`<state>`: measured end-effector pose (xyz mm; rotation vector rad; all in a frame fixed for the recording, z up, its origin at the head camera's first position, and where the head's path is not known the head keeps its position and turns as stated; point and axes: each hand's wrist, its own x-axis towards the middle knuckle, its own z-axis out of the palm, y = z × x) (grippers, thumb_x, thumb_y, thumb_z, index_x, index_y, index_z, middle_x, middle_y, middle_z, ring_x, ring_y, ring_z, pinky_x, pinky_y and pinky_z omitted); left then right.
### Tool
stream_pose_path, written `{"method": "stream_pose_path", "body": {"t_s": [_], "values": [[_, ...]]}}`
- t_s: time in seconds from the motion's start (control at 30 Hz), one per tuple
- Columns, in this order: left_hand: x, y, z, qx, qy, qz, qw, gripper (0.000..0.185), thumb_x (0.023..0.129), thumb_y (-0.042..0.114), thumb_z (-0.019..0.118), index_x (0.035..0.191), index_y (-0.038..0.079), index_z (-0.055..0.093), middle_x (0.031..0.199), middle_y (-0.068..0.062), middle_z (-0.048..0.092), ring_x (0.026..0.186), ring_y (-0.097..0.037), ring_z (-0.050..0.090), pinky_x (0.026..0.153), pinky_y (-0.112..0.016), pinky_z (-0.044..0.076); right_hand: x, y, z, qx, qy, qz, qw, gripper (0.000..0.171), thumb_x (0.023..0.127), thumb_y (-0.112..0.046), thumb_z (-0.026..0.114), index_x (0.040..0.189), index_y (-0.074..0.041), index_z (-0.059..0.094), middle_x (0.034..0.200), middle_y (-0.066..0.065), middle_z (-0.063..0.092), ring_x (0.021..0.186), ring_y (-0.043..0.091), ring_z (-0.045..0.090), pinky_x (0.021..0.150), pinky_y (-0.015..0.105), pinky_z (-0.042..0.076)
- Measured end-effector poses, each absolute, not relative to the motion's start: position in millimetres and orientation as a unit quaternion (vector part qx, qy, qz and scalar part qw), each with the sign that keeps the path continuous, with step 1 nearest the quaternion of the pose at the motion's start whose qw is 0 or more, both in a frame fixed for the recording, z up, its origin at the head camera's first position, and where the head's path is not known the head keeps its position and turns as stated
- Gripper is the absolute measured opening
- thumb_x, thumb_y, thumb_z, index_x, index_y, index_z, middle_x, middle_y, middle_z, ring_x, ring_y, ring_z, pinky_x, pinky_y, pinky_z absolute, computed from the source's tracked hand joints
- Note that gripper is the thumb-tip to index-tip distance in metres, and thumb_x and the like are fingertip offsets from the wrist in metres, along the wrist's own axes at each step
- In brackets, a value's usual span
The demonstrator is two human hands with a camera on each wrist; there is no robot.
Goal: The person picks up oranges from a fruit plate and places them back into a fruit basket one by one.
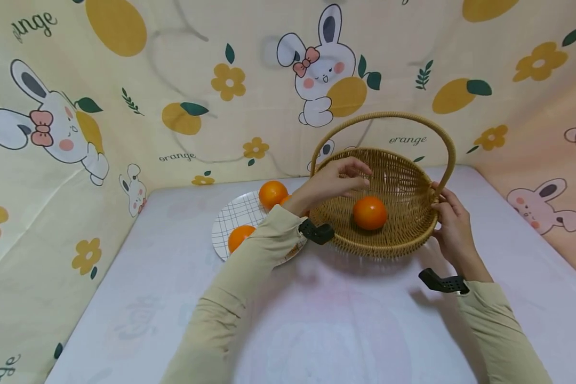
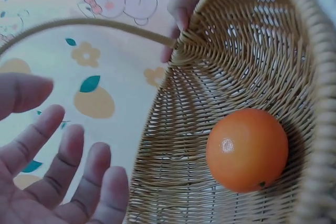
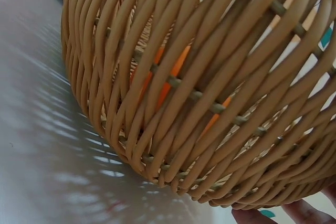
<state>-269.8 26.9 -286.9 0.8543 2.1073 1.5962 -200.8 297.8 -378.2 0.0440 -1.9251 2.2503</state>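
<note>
The left hand (image 1: 338, 178) hovered spread above the orange (image 1: 369, 213); the right hand (image 1: 448, 221) pinched the basket (image 1: 393, 242) rim at 3 o'clock, risking a tilt

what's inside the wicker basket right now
One orange lies on the floor of the wicker basket. The left hand hovers open over it, covering part of the near-left inside.

I count four oranges: one (image 1: 369, 212) in the wicker basket (image 1: 403, 176) right of centre, and three on the plate (image 1: 235, 216) left of centre (one (image 1: 272, 193) at its top, one (image 1: 240, 237) at its lower edge, a third (image 1: 286, 199) mostly hidden behind the sleeve). One basket, one plate, two hands (image 1: 333, 181) (image 1: 453, 224).
</note>
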Motion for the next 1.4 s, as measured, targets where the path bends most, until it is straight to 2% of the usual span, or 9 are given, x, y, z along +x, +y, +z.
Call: {"method": "stream_pose_path", "body": {"t_s": [0.3, 0.47, 0.6, 0.77, 0.83, 1.1, 1.3, 1.4], "values": [[-247.8, -11.4, -280.7, 0.313, 0.733, 0.594, 0.107, 0.025, 0.096, 0.011, 0.061, 0.12, 0.003, 0.06, 0.106, -0.007, 0.061, 0.091, -0.019, 0.057, 0.075, -0.029, 0.052, -203.9, 299.3, -376.4, 0.018, -0.64, 0.763, 0.084, 0.044, 0.104, -0.016, 0.04, 0.148, -0.018, 0.038, 0.149, 0.013, 0.024, 0.121, 0.027, 0.038, 0.067, 0.026, 0.054], [-238.9, -34.0, -281.4, 0.313, 0.732, 0.602, 0.061, 0.023, 0.096, 0.008, 0.061, 0.118, 0.001, 0.061, 0.106, -0.007, 0.062, 0.091, -0.021, 0.056, 0.077, -0.032, 0.05, -203.0, 303.4, -377.6, 0.02, -0.64, 0.765, 0.072, 0.044, 0.105, -0.018, 0.039, 0.149, -0.02, 0.037, 0.147, 0.012, 0.024, 0.126, 0.03, 0.034, 0.066, 0.025, 0.054], [-234.9, -57.0, -285.7, 0.306, 0.745, 0.592, 0.023, 0.021, 0.096, 0.009, 0.061, 0.115, 0.003, 0.063, 0.107, -0.006, 0.063, 0.093, -0.024, 0.059, 0.08, -0.039, 0.05, -202.8, 305.8, -378.4, 0.024, -0.646, 0.76, 0.065, 0.044, 0.105, -0.018, 0.038, 0.149, -0.02, 0.036, 0.148, 0.013, 0.024, 0.126, 0.031, 0.033, 0.066, 0.024, 0.054], [-229.2, -88.6, -292.8, 0.275, 0.765, 0.583, -0.006, 0.022, 0.096, 0.012, 0.061, 0.117, 0.006, 0.062, 0.106, -0.007, 0.06, 0.096, -0.026, 0.059, 0.078, -0.037, 0.052, -202.0, 307.1, -377.8, 0.034, -0.644, 0.761, 0.067, 0.044, 0.105, -0.016, 0.04, 0.148, -0.019, 0.037, 0.147, 0.013, 0.024, 0.119, 0.023, 0.041, 0.065, 0.026, 0.055], [-226.3, -100.1, -296.0, 0.259, 0.772, 0.58, -0.013, 0.023, 0.096, 0.013, 0.061, 0.117, 0.006, 0.062, 0.106, -0.008, 0.059, 0.097, -0.028, 0.058, 0.079, -0.036, 0.05, -201.5, 307.2, -377.5, 0.034, -0.64, 0.765, 0.067, 0.044, 0.104, -0.015, 0.04, 0.148, -0.019, 0.038, 0.146, 0.013, 0.023, 0.117, 0.021, 0.042, 0.065, 0.027, 0.055], [-219.7, -140.5, -322.2, 0.192, 0.797, 0.572, -0.033, 0.03, 0.093, 0.012, 0.065, 0.12, 0.004, 0.054, 0.118, -0.014, 0.053, 0.103, -0.03, 0.053, 0.09, -0.04, 0.045, -200.7, 306.2, -377.1, 0.03, -0.654, 0.754, 0.055, 0.044, 0.106, -0.019, 0.037, 0.15, -0.022, 0.035, 0.149, 0.012, 0.021, 0.128, 0.032, 0.03, 0.065, 0.022, 0.052], [-212.7, -161.5, -348.2, 0.108, 0.828, 0.55, -0.008, 0.044, 0.09, 0.017, 0.069, 0.126, 0.003, 0.048, 0.128, -0.015, 0.048, 0.113, -0.035, 0.046, 0.095, -0.046, 0.04, -201.0, 304.7, -377.6, 0.025, -0.654, 0.754, 0.052, 0.045, 0.106, -0.019, 0.036, 0.15, -0.022, 0.035, 0.15, 0.011, 0.021, 0.127, 0.031, 0.03, 0.064, 0.022, 0.052], [-210.6, -169.6, -360.1, 0.071, 0.842, 0.535, 0.008, 0.052, 0.088, 0.019, 0.071, 0.13, 0.003, 0.045, 0.135, -0.018, 0.041, 0.122, -0.039, 0.039, 0.101, -0.05, 0.035, -201.2, 303.8, -378.3, 0.026, -0.651, 0.757, 0.054, 0.044, 0.105, -0.019, 0.037, 0.149, -0.022, 0.036, 0.148, 0.011, 0.022, 0.123, 0.028, 0.035, 0.064, 0.023, 0.053]]}}
